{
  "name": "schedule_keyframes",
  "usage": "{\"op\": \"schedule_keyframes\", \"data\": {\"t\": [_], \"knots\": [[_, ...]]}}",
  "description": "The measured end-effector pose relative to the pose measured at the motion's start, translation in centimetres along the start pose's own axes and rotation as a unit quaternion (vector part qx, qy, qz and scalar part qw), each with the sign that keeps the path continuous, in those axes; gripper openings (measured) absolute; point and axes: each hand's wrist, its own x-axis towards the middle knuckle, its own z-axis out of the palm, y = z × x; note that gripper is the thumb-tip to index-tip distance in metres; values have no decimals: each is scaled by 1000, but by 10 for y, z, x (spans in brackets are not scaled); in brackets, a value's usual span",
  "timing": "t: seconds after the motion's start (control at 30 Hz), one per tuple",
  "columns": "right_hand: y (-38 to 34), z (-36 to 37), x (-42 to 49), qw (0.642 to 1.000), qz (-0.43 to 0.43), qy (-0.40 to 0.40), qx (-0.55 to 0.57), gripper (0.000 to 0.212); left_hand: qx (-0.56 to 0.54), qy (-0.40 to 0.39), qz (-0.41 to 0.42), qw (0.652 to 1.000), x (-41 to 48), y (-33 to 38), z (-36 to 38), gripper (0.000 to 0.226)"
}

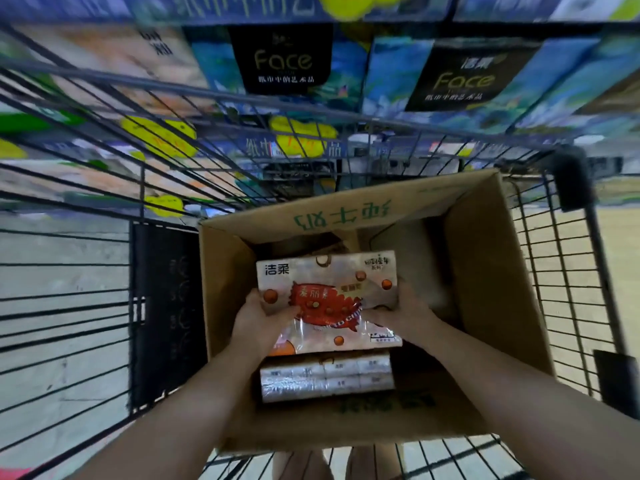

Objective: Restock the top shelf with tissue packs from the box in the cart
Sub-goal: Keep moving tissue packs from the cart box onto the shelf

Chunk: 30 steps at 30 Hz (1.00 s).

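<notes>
both-hands grip, seemingly, left hand (258, 315) and right hand (403, 311) on tissue pack (327, 299)

A black panel on the blue printed tissue pack (282, 60) on the shelf read "Face" in gold, with "纸巾中的艺术品" in white beneath. The second blue shelf pack (464, 81), to its right, bore the same words. The white and orange plastic-wrapped tissue pack (325, 292) showed "洁柔" at its top left and "回到童年" at its top right. The brown cardboard box (485, 271) carried green "纯牛奶", upside down, on its far flap. The yellow cloud-shaped price tags (301, 138) were too blurred to read.
</notes>
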Motion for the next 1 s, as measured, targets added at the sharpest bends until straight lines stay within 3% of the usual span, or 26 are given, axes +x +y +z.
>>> {"op": "schedule_keyframes", "data": {"t": [0.07,0.13,0.27,0.47,0.6,0.73,0.83,1.0], "knots": [[-14,-6,-18,1000,-18,16,-19,41,3,22,7,1000,-19,10,-7,48],[-28,-12,-35,999,-23,23,-20,60,11,41,25,999,-39,21,-14,39],[-62,-25,-75,998,-61,8,-28,76,22,75,54,996,-87,48,-31,33],[-99,-35,-125,990,-95,17,-106,86,15,130,78,988,-153,57,-53,45],[-126,-36,-149,979,-157,1,-130,76,-27,167,77,983,-190,57,-71,36],[-164,-25,-169,964,-224,-55,-133,78,-87,222,90,967,-230,53,-99,42],[-192,-4,-182,949,-268,-90,-142,77,-135,278,101,946,-260,43,-122,41],[-237,46,-217,914,-338,-127,-187,56,-198,365,109,903,-315,19,-167,43]]}}
